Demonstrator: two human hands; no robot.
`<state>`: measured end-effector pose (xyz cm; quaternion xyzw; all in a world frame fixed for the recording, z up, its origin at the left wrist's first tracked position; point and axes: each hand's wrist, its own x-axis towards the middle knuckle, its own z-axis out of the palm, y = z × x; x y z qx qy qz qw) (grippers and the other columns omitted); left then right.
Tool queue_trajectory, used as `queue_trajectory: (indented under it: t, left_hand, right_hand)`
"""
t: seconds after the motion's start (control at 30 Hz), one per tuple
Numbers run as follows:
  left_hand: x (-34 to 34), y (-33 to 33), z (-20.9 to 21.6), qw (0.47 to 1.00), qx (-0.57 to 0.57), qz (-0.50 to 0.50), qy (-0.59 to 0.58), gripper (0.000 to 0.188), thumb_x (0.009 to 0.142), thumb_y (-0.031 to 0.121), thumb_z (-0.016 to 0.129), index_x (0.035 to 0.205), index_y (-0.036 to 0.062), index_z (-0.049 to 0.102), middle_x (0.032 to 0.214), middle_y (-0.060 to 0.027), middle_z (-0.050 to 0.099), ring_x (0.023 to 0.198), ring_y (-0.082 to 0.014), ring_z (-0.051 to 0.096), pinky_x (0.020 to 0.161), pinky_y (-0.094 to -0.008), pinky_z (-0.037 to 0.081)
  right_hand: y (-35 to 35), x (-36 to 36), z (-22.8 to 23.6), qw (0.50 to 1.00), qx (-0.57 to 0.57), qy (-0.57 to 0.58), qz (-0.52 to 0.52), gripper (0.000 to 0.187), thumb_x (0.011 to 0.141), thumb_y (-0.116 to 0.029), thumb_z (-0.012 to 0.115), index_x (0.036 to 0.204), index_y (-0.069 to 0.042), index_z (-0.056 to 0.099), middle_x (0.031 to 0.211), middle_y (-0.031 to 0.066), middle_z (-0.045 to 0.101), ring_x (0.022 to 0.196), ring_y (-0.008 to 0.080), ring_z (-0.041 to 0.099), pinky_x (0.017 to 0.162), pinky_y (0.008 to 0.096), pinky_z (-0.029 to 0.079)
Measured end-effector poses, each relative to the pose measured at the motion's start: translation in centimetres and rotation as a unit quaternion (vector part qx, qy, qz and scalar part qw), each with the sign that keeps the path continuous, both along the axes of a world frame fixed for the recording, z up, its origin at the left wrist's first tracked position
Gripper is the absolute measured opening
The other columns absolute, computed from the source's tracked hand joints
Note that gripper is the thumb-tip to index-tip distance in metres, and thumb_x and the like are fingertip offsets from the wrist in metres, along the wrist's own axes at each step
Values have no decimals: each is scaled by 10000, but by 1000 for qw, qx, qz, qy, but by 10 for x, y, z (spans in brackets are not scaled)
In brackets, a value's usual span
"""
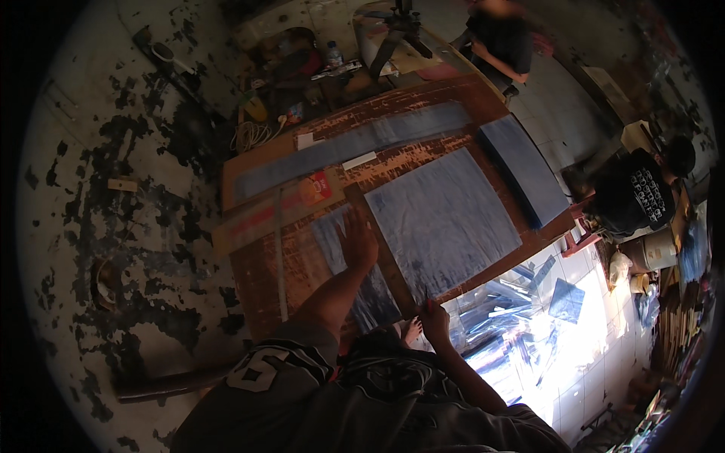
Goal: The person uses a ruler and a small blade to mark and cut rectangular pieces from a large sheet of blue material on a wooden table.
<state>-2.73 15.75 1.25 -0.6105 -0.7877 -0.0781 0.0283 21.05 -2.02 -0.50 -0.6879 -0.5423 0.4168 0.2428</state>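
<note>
Workshop wall peeling at left of frame; blue-grey sheets under both hands

Patchy wall (121,226) occupies the left of the frame. Worn brown table (302,264) stands at centre. Observed on it: a large blue-grey sheet (445,219) right of centre and a narrower blue-grey sheet (374,298) to its left, with a flat dark straightedge (393,272) between them. Left hand (359,245) is pressed down at the straightedge, fingers spread wide. Right hand (435,323), near the straightedge's lower end, has fingers curled narrow around a thin dark tool (425,291); its exact kind cannot be told. Thick blue-grey slab (526,166) lies at the table's right. Blue-grey offcuts (502,306) litter the sunlit floor (596,332), lower right.
</note>
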Motion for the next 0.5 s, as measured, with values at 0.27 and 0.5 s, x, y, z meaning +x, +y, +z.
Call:
queue_trajectory:
  t: [0.27,0.5]
  left_hand:
    - [-1,1,4,1000,-18,0,-20,581,1107,307,360,1619,57,250,1696,-150,212,1584,-302,150,1269,-556,130]
    - [-1,-1,4,999,-14,1,-28,578,1103,298,371,1613,49,260,1697,-154,211,1583,-310,155,1265,-564,128]
  right_hand:
    - [1,-1,8,1000,-6,12,-5,315,891,-348,704,917,-41,641,832,215,694,845,447,681,696,514,494]
    - [2,0,8,1000,-1,23,4,335,875,-359,722,910,-35,645,814,218,686,826,452,672,688,518,487]
